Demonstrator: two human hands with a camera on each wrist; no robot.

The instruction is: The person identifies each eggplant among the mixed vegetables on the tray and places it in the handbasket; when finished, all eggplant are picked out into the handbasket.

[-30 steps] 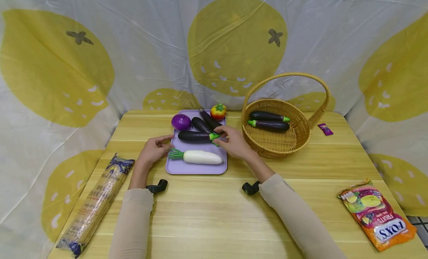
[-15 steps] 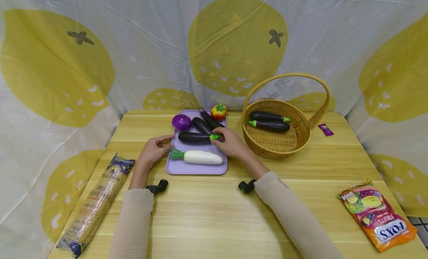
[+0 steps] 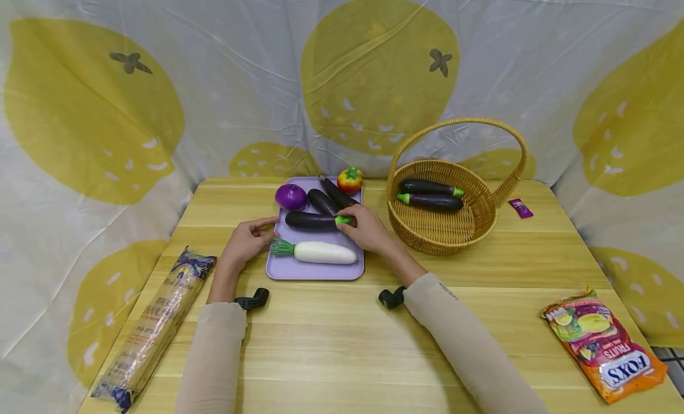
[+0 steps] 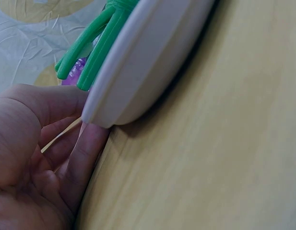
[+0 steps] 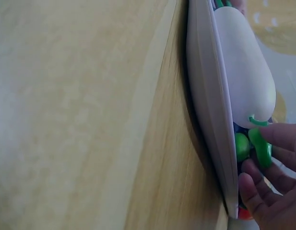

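Note:
In the head view, the front eggplant (image 3: 312, 221) lies across the lilac tray (image 3: 315, 272), its green stem end toward my right hand (image 3: 370, 231). Thumb and fingers pinch that stem (image 5: 261, 147), as the right wrist view shows. At the tray's left edge, my left hand (image 3: 247, 242) grips the rim, thumb above and fingers against the side and underside. A white radish (image 3: 325, 252) with green leaves lies in front of the eggplant. Behind it are two more eggplants (image 3: 320, 201), partly covered by my right hand, plus a purple onion (image 3: 291, 197) and a red-yellow tomato-like vegetable (image 3: 350, 180).
Right of the tray stands a wicker basket (image 3: 438, 246) with a tall handle, holding two eggplants (image 3: 430, 202). A small purple packet (image 3: 521, 208) lies beside it. A FOX'S candy bag (image 3: 604, 343) is at front right, and a long noodle pack (image 3: 157, 331) at left.
My right hand has shifted slightly left and its fingers have closed around the front eggplant's stem. The left hand has stayed at the tray's edge.

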